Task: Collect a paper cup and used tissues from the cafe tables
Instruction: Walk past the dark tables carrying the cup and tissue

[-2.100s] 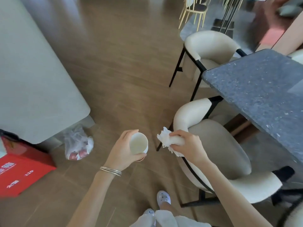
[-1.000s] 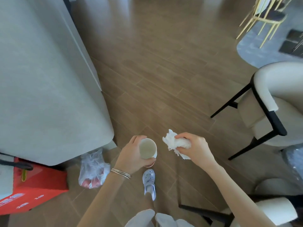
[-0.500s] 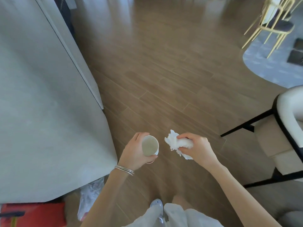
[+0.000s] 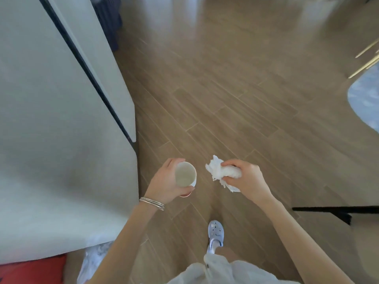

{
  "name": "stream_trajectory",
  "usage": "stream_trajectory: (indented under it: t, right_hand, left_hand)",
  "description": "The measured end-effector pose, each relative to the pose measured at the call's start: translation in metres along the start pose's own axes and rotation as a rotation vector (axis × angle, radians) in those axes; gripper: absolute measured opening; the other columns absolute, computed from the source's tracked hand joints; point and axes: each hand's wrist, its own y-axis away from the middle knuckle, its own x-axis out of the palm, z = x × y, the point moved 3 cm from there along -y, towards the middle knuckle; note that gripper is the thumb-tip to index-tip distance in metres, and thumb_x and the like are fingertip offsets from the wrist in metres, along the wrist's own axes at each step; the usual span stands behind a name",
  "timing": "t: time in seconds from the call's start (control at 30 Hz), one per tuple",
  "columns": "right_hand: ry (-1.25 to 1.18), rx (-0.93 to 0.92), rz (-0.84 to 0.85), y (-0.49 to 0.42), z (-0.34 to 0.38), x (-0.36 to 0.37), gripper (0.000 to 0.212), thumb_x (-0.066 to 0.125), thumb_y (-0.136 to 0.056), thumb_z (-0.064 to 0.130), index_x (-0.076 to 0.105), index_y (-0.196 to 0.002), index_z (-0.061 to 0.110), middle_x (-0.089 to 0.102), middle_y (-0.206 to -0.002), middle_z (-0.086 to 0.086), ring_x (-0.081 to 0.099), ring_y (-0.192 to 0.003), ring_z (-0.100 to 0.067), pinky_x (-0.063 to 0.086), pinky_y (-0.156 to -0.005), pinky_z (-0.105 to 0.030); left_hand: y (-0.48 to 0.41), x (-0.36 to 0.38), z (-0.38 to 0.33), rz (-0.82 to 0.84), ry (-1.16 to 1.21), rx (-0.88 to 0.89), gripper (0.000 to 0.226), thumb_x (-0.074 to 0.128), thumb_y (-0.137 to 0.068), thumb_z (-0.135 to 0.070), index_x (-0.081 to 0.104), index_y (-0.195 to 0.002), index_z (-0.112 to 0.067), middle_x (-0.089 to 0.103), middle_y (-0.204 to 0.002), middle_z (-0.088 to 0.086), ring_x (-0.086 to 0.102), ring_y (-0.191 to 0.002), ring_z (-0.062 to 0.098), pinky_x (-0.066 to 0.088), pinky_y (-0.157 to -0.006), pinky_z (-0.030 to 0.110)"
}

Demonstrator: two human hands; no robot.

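White cup [image 4: 185,177], white tissues [image 4: 220,173], brown floor [image 4: 235,89], perhaps blue-mottled rug [image 4: 367,99]

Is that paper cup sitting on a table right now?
No, the paper cup is held upright in the left hand above the wooden floor, beside the pale counter.

Open wooden floor [image 4: 235,89] ahead; a grey counter [image 4: 51,140] walls off the left side.

Paper cup [image 4: 185,176] in left hand [image 4: 166,184], just left of tissues [image 4: 222,173] in right hand [image 4: 247,180], counter [image 4: 61,140] further left.
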Motion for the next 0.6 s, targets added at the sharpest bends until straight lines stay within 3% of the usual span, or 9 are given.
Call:
stream_trajectory:
  t: [0.07, 0.27, 0.4, 0.6]
  right_hand:
    - [-0.017, -0.011, 0.011, -0.038, 0.004, -0.02, 0.03, 0.072, -0.071, 0.015, 0.066, -0.095, 0.031, 0.064, -0.077, 0.013, 0.059, -0.072, 0.001, 0.044, -0.064, -0.016]
    - [0.028, -0.06, 0.075, -0.131, 0.008, -0.058, 0.03, 0.071, -0.069, 0.014, 0.066, -0.094, 0.03, 0.069, -0.082, 0.007, 0.062, -0.078, -0.011, 0.051, -0.074, -0.031]
    - [0.005, -0.044, 0.111, -0.178, 0.005, -0.071, 0.028, 0.071, -0.07, 0.014, 0.066, -0.091, 0.031, 0.068, -0.08, 0.01, 0.062, -0.077, -0.009, 0.051, -0.073, -0.029]
    - [0.055, -0.061, 0.144, -0.263, 0.01, -0.082, 0.031, 0.073, -0.069, 0.014, 0.066, -0.095, 0.029, 0.065, -0.076, 0.014, 0.062, -0.076, -0.008, 0.05, -0.073, -0.028]
  left_hand:
    - [-0.033, -0.002, -0.012, -0.024, 0.006, -0.015, 0.078, 0.083, -0.057, -0.036, 0.044, -0.124, -0.027, 0.046, -0.12, -0.01, 0.051, -0.101, 0.013, 0.045, -0.084, 0.031]
    - [-0.12, -0.006, -0.034, -0.112, 0.018, -0.062, 0.08, 0.084, -0.055, -0.037, 0.044, -0.124, -0.028, 0.045, -0.118, -0.011, 0.051, -0.102, 0.013, 0.046, -0.085, 0.033]
    - [-0.163, -0.003, -0.034, -0.134, 0.023, -0.103, 0.08, 0.084, -0.055, -0.034, 0.044, -0.124, -0.027, 0.041, -0.112, -0.016, 0.051, -0.101, 0.013, 0.042, -0.081, 0.027]
    - [-0.24, -0.006, -0.025, -0.138, 0.079, -0.151, 0.08, 0.084, -0.054, -0.032, 0.045, -0.123, -0.028, 0.044, -0.115, -0.015, 0.051, -0.102, 0.011, 0.045, -0.085, 0.031]
